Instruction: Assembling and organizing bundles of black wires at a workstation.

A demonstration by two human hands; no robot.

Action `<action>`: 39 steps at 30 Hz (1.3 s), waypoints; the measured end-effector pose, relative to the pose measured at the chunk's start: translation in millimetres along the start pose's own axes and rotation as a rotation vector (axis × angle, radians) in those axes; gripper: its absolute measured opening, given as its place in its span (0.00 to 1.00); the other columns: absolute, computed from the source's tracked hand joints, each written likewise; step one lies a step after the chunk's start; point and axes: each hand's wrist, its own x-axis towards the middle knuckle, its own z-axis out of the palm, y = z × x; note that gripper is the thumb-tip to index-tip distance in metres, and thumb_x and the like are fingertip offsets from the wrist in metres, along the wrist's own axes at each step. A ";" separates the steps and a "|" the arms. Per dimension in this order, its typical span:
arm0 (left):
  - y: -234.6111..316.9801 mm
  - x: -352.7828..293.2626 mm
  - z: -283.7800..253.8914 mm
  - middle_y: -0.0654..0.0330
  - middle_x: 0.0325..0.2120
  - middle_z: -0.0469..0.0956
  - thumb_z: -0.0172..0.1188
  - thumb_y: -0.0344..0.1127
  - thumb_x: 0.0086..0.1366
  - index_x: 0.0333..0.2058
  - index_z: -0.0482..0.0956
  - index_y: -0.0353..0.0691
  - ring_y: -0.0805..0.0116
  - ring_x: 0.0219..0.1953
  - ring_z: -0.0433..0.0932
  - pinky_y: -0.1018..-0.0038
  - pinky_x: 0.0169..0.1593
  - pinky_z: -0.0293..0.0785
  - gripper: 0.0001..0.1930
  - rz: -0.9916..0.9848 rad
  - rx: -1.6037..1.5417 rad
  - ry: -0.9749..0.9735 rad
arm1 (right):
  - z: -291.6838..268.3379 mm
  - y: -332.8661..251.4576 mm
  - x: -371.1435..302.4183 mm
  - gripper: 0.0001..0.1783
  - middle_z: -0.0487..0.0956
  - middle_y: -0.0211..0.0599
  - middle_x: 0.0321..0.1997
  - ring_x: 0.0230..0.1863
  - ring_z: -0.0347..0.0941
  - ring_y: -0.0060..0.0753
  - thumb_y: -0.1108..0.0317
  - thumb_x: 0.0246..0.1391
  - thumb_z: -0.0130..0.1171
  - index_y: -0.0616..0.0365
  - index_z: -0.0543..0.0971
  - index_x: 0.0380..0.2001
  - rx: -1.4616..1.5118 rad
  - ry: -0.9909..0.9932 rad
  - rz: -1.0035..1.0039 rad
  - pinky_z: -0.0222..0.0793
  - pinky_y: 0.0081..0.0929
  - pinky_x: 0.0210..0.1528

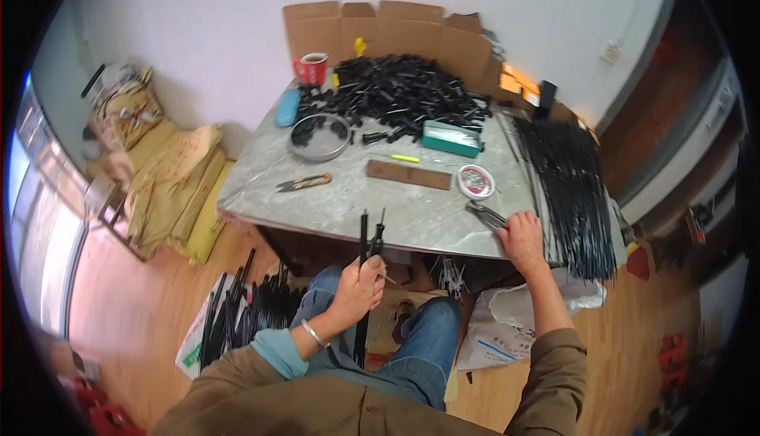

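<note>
My left hand, above my lap, is closed round a long thin black rod that stands nearly upright and runs down below the fist. The same hand holds a shorter black piece with a thin tip pointing up. A thin pale strip shows beside the fingers. My right hand lies at the table's front edge, its fingers closed over the handles of a pair of pliers. The pliers' jaws point left and away from me. Just beyond them is a round white tub of small metal pieces.
On the grey table lie snips, a brown strip, a sieve, a green box and a heap of black parts. Black rods cover the right side. Bundled rods stand low left; a white sack sits low right.
</note>
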 end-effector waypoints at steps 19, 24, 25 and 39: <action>-9.3 4.2 8.4 0.69 0.18 0.64 0.49 0.61 0.66 0.30 0.68 0.37 0.81 0.22 0.62 0.80 0.23 0.61 0.27 0.229 0.230 0.084 | -77.6 -176.4 -54.1 0.22 0.69 0.41 0.36 0.38 0.66 0.47 0.83 0.27 0.61 0.56 0.66 0.29 0.405 0.030 0.110 0.58 0.39 0.40; -7.5 2.9 9.8 0.68 0.18 0.65 0.48 0.60 0.66 0.32 0.69 0.35 0.80 0.23 0.63 0.78 0.25 0.63 0.27 0.197 0.232 0.094 | -87.8 -180.6 -49.9 0.21 0.70 0.39 0.36 0.38 0.66 0.45 0.82 0.28 0.62 0.55 0.67 0.29 0.327 0.067 0.077 0.57 0.38 0.39; -8.6 3.3 8.5 0.67 0.18 0.65 0.48 0.59 0.67 0.33 0.69 0.34 0.80 0.23 0.63 0.78 0.25 0.63 0.27 0.222 0.254 0.103 | -89.5 -182.2 -49.3 0.22 0.70 0.39 0.36 0.38 0.65 0.45 0.82 0.27 0.62 0.56 0.66 0.30 0.296 0.048 0.063 0.57 0.38 0.39; -8.6 -2.8 10.4 0.67 0.18 0.64 0.48 0.57 0.68 0.33 0.69 0.37 0.81 0.18 0.62 0.80 0.21 0.61 0.24 0.307 0.336 0.012 | -102.7 -168.0 -65.6 0.11 0.75 0.38 0.23 0.18 0.71 0.26 0.67 0.56 0.57 0.58 0.68 0.39 1.665 -1.167 0.591 0.66 0.21 0.17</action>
